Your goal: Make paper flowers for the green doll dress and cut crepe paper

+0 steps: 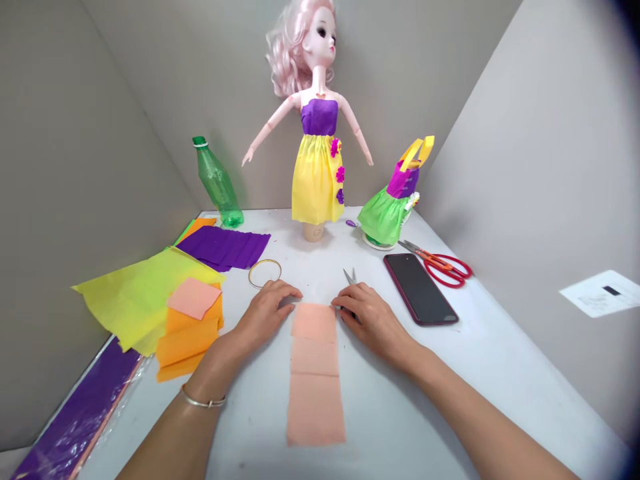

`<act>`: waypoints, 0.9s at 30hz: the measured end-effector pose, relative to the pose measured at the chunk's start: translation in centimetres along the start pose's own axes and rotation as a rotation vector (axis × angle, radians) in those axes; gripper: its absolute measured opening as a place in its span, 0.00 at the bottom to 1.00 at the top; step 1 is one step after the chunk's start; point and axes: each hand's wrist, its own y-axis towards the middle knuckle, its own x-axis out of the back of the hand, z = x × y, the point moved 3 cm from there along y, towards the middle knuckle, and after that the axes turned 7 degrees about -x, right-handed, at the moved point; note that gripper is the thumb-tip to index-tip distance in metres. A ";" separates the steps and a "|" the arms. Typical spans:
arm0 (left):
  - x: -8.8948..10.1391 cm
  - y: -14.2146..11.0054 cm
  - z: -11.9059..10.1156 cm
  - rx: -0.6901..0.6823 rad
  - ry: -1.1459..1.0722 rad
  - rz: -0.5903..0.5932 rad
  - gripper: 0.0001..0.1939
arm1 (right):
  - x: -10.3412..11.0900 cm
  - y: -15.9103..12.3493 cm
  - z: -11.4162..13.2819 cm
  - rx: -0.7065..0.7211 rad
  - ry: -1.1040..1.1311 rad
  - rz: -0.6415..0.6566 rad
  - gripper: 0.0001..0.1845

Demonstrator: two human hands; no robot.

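Although a white slip (600, 293) on the right wall carries print, it is too small for me to read from here. On the white table (490, 373), one peach strip (315, 393) lies straight ahead of the person, creased into three panels. The two hands are apart, one at each side of its top end: the left hand (265, 313) rests open just beside the top left corner, while the right hand (373, 320) touches the top right corner with its fingertips. Small scissors (349, 276) poke out from under the right hand, blades up; whether that hand grips them I cannot tell. Beyond stand one doll (315, 113) in a purple and yellow paper dress, one green bottle (217, 183), and one smaller green and purple dress (386, 213). To the right lie one dark phone (420, 289) and one pair of red scissors (443, 265). To the left lie a gold hoop (265, 273), a purple sheet (223, 248), a yellow sheet (135, 293), an orange stack (190, 337) topped by a peach square (194, 298), and a wrapped purple roll (75, 413). A bangle (203, 400) circles the left wrist.
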 end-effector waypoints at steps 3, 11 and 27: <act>-0.4 0.3 -0.4 -0.007 -0.022 -0.013 0.11 | 0.1 0.1 0.3 0.006 0.003 -0.005 0.10; -0.4 0.4 -1.0 0.033 -0.121 -0.026 0.09 | 0.4 0.3 0.4 -0.029 -0.059 0.056 0.09; -1.0 0.4 -1.0 0.136 -0.138 -0.083 0.06 | 0.4 0.2 0.4 -0.090 0.141 0.088 0.15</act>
